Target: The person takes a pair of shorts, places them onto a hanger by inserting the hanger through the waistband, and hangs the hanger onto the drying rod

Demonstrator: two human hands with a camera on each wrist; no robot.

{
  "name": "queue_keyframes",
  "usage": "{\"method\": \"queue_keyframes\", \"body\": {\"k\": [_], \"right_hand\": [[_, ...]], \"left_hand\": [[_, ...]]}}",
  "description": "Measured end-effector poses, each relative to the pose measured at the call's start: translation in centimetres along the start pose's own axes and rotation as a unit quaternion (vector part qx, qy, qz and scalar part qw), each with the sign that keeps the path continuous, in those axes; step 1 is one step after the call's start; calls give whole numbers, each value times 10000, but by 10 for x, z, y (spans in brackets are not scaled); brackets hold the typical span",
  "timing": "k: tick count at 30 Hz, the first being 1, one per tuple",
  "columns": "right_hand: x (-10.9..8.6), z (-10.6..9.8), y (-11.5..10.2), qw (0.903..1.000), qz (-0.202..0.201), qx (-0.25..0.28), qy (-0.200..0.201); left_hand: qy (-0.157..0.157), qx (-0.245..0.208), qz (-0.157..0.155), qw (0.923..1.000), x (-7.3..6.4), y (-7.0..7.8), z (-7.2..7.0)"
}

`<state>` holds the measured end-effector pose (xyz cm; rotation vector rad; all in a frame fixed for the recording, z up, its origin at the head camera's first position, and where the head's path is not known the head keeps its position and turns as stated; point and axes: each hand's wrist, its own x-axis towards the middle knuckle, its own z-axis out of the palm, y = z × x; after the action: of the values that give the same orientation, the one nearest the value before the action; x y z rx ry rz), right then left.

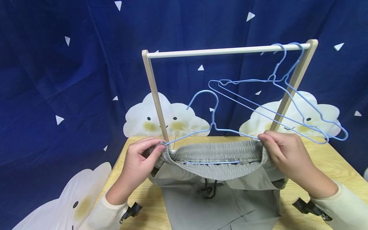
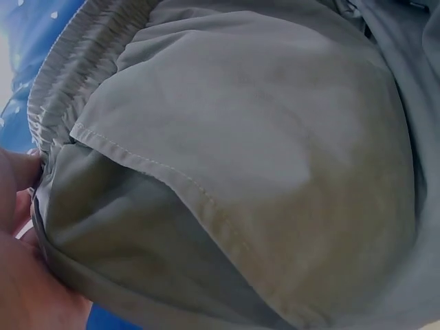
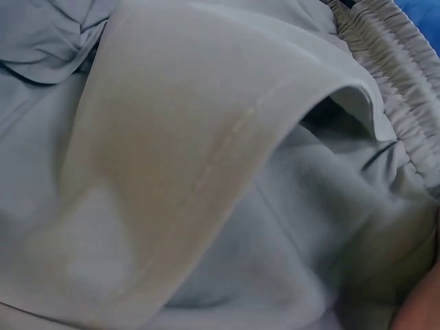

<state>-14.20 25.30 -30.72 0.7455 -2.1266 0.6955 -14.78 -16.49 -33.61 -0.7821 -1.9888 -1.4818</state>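
Grey pants (image 1: 221, 198) with a gathered elastic waistband (image 1: 214, 172) and a black drawstring (image 1: 211, 190) hang between my two hands. My left hand (image 1: 141, 159) pinches the left end of the waistband, thumb on top, beside the hanger's left shoulder. At the opposite end, my right hand (image 1: 287, 156) pinches the waistband with the hanger's right shoulder close under the thumb. The blue wire hanger (image 1: 212, 118) stands with its hook up; its lower bar (image 1: 211, 163) shows inside the waist opening. Both wrist views are filled by the pants' side pockets (image 2: 158, 206) and slanted pocket edge (image 3: 227, 151).
Behind the pants stands a wooden rack with a pale rail (image 1: 201, 52). Two more blue wire hangers (image 1: 287, 78) hang at its right end. Rack and pants are over a wooden table (image 1: 143, 204); a dark blue curtain (image 1: 72, 80) with white clouds is behind.
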Motion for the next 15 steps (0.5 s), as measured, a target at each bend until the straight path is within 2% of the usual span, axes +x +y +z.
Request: {"method": "queue_keyframes", "body": {"k": [6,10,15], "right_hand": [[-4,-1,1,9967,121,688,-409],[-8,-2,3,9911,12,1122,-718],[-8,-2,1,9918,-75,938,-860]], "left_hand": [[143,-146,-9,9998,-1,-1,-1],[153,-229,74,9996,1,1,0],[106,-238,69,9996,1,1,2]]}}
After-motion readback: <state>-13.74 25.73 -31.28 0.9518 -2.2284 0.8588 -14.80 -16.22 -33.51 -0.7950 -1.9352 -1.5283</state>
